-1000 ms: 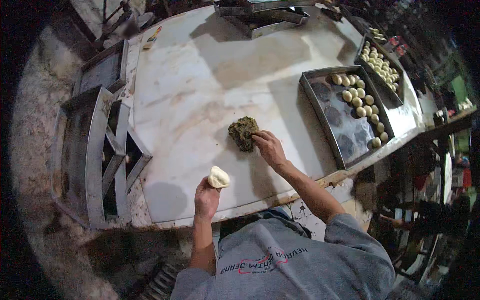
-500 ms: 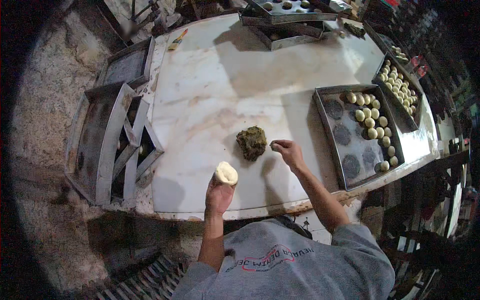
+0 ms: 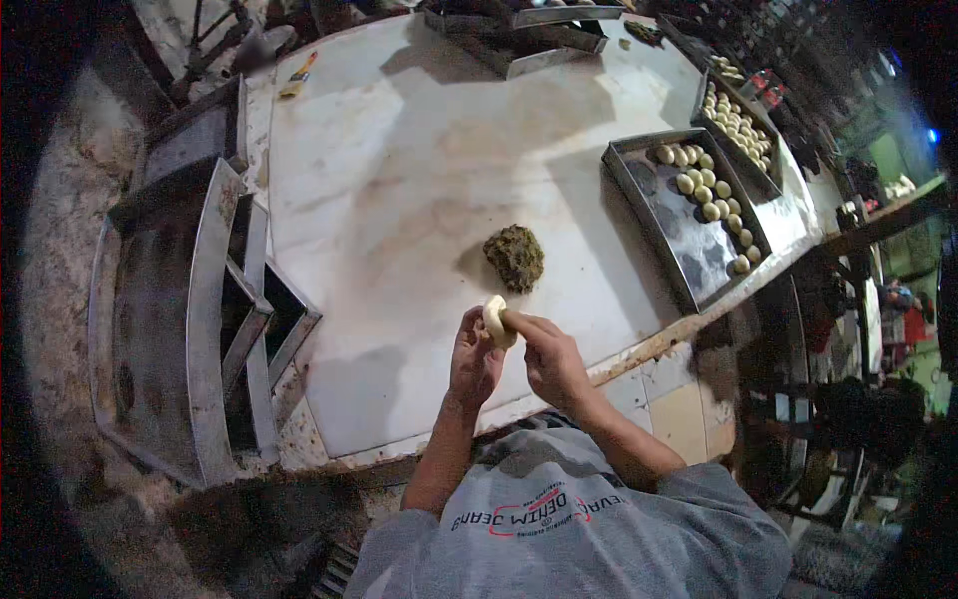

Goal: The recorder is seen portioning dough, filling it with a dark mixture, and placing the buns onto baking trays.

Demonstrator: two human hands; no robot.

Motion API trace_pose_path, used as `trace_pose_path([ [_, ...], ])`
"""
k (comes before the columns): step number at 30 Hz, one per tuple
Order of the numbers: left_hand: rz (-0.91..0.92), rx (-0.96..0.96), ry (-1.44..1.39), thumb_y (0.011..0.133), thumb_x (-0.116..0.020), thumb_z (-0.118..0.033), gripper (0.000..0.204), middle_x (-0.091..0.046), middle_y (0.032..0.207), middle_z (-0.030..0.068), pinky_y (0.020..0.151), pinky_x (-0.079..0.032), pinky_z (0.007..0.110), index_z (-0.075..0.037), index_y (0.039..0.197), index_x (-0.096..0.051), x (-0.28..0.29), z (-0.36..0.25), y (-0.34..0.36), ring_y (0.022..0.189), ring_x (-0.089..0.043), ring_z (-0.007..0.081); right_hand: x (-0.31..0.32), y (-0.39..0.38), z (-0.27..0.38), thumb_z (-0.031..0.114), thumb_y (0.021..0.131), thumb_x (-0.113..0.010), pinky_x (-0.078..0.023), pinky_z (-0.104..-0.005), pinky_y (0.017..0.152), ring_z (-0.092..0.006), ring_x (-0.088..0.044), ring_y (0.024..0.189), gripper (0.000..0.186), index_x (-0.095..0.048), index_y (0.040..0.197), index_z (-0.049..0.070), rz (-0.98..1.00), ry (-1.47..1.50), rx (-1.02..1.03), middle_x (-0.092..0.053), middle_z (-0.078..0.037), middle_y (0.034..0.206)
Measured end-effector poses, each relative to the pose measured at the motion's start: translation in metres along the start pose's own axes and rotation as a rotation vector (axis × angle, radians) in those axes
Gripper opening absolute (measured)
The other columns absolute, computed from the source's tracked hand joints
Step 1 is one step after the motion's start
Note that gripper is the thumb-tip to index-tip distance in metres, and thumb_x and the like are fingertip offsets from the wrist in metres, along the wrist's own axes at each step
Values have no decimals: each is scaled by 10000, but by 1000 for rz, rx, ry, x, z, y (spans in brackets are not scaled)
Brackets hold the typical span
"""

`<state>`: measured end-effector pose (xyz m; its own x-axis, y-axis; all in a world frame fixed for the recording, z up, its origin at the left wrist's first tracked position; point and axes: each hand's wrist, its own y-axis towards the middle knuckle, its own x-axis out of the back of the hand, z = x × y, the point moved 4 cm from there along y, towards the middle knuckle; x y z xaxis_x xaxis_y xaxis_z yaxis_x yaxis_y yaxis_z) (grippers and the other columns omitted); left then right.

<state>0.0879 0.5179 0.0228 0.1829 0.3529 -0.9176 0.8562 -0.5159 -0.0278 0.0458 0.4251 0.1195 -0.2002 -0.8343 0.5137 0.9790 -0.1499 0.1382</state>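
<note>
My left hand (image 3: 476, 364) holds a pale, cupped piece of dough (image 3: 496, 317) upright above the near part of the table. Fingers of my right hand (image 3: 556, 369) are drawn together and press into the dough's open side, so their tips are hidden. Whether any filling sits between them cannot be seen. Just beyond both hands, a dark green, lumpy mound of filling (image 3: 515, 258) lies on the pale tabletop (image 3: 369, 240).
On the right, a metal tray (image 3: 689, 268) bears several dough balls (image 3: 710, 195); another tray of balls (image 3: 736, 125) stands behind it. Metal trays (image 3: 205, 319) are stacked at the left edge. A brush (image 3: 298, 76) lies far left, and more trays (image 3: 539, 45) stand at the back.
My right hand has moved left and nearer, from beside the filling to the dough. My left hand has turned the dough and shifted right. The view has also shifted.
</note>
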Motion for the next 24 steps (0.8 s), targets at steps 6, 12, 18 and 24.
trace_pose_path([
  [6,-110,196,9,796,-631,-192,412,-491,1142,75,915,-400,331,-75,1125,-412,12,8,-15,1066,-482,192,-33,-30,13,-115,568,-427,-236,-413,966,-315,-321,1184,797,-203,1328,-26,78,-585,-41,-390,-201,1239],
  [12,-134,185,-133,795,-588,-126,324,-483,927,41,784,-457,289,-74,1045,-388,-1,28,-27,852,-515,140,20,-48,22,65,667,-643,-289,-459,928,-311,-341,1156,361,-536,1009,109,-237,-409,46,-468,-110,1165],
  [18,6,462,177,812,-437,-68,271,-497,961,89,704,-487,292,-63,1072,-360,-58,63,-48,839,-546,175,57,-89,-13,142,595,-743,-316,-430,898,-302,-355,1111,292,-584,839,122,-281,-470,82,-513,-53,1052],
  [24,249,672,133,806,-543,-218,415,-517,1056,111,765,-448,261,-2,1149,-454,-91,137,-61,892,-539,165,122,-157,-89,180,700,-712,-462,-282,708,-165,-566,794,304,-571,906,7,-430,298,-362,-584,-115,903],
])
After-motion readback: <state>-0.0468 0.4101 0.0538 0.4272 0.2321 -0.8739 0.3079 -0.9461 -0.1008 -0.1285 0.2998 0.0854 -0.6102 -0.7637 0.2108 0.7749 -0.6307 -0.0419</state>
